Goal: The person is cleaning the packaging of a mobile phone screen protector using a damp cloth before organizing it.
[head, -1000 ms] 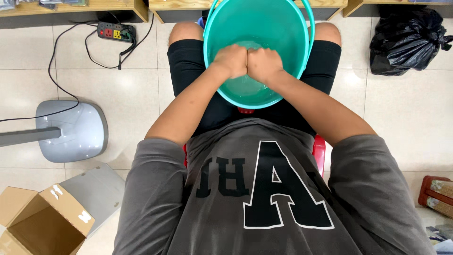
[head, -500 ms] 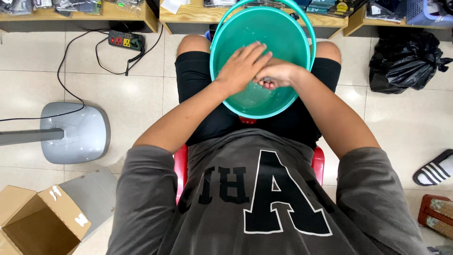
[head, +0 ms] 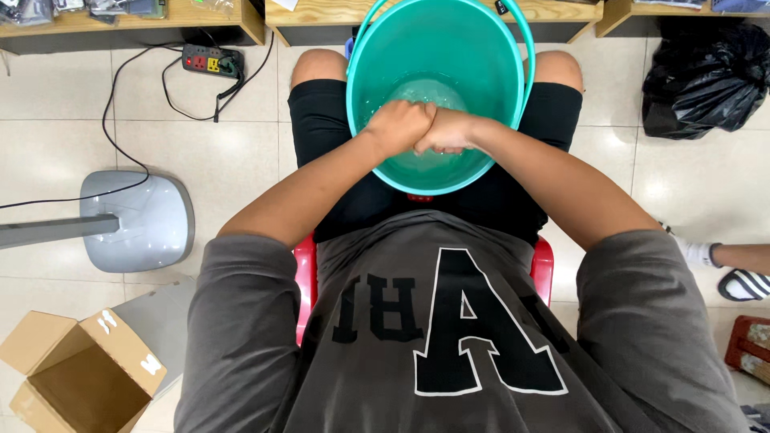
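A teal plastic bucket [head: 489,56] with a little water at its bottom stands between my knees as I sit on a red chair [head: 304,277]. Both my hands are inside it, just above the water. My left hand [head: 399,127] is curled into a fist and pressed knuckle to knuckle against my right hand [head: 446,133], which is also curled shut. Nothing shows between the fingers; whatever may lie inside the fists is hidden.
A grey stand base [head: 140,220] and an open cardboard box [head: 80,373] sit on the tiled floor at left. A power strip [head: 207,60] with cables lies near wooden shelves [head: 204,16]. A black plastic bag [head: 706,76] is at right, near another person's foot [head: 734,269].
My left hand, spread flat over the right half a second ago, has curled back into a fist against it, as it was one second ago. Both hands stay inside the bucket.
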